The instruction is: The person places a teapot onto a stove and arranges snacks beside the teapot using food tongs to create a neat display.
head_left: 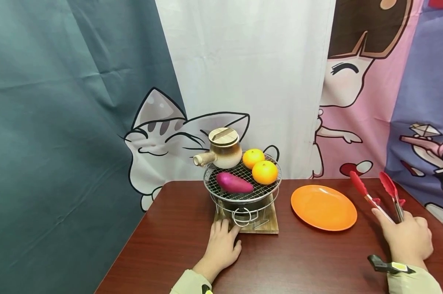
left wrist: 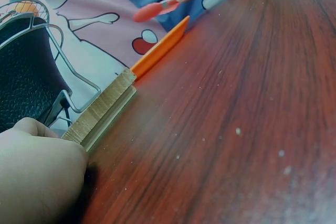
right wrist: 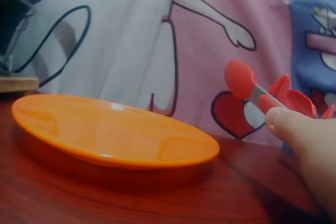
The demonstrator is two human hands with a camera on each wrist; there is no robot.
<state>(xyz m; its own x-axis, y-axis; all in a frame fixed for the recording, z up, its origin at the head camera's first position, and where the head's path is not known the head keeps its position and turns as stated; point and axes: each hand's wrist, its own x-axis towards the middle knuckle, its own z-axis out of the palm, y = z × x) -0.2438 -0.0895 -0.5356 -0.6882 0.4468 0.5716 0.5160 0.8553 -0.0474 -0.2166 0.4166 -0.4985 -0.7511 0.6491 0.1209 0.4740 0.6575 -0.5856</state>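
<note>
My left hand (head_left: 220,248) rests at the front left corner of a wooden board (head_left: 270,223), fingers stretched forward and thumb spread aside. On that board stands a small tabletop grill with a round wire rack (head_left: 240,197). The rack bears a clay pot (head_left: 227,157) with a wooden lid, a purple eggplant (head_left: 233,183) and two oranges (head_left: 265,172). At the right, my right hand (head_left: 409,241) grips metal tongs with red tips (head_left: 388,185). The tongs' arms stand apart with nothing between them, raised above the table in the right wrist view.
An orange plate (right wrist: 115,132) lies between the grill and my right hand. Behind the dark red wooden table (head_left: 302,261) hangs a printed curtain (head_left: 251,61) with cartoon figures. A dark cord (right wrist: 86,24) loops behind the grill.
</note>
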